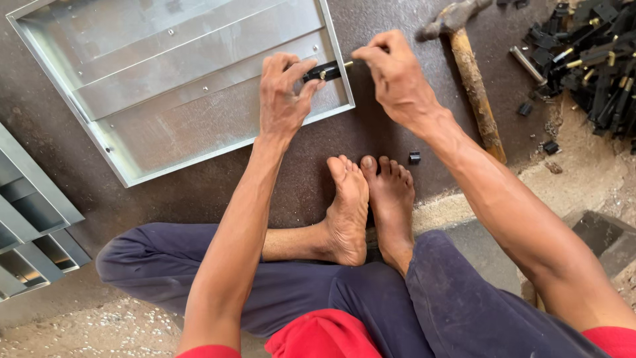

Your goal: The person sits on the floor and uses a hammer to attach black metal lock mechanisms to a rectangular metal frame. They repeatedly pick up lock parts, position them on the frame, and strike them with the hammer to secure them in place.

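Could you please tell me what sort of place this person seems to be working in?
Probably a small metalwork workshop, with work done on the floor: a sheet-metal tray, a wooden-handled hammer and a pile of small black parts lie about.

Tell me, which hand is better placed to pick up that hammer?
The right hand, probably. The hammer lies on the floor just beyond it, while the left hand is farther off and grips the small black part at the metal tray's rim.

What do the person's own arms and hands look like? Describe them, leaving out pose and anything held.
Both arms are bare from the red short sleeves down, lean and sinewy. The left hand and right hand wear no gloves, rings or watch. Fingers are bare, with short nails.
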